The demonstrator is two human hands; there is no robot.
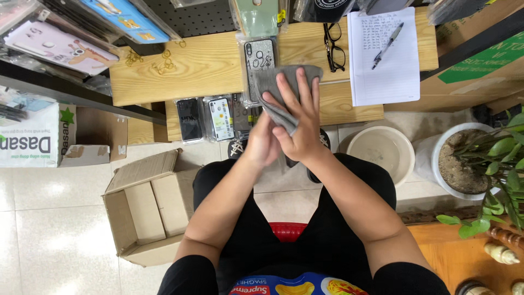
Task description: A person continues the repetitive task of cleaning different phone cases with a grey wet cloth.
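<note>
Both hands' fingers [297,95] over grey cloth [273,90]

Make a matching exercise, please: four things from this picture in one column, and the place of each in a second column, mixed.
Things:
1. grey cloth
2. pen
3. black glasses
4. open cardboard box

Places:
A. on the tiled floor, left of the person's legs
B. on the lined paper sheet
C. on the wooden table, left of the paper
D. between the left hand and the right hand

Pairs: 1-D, 2-B, 3-C, 4-A
</note>
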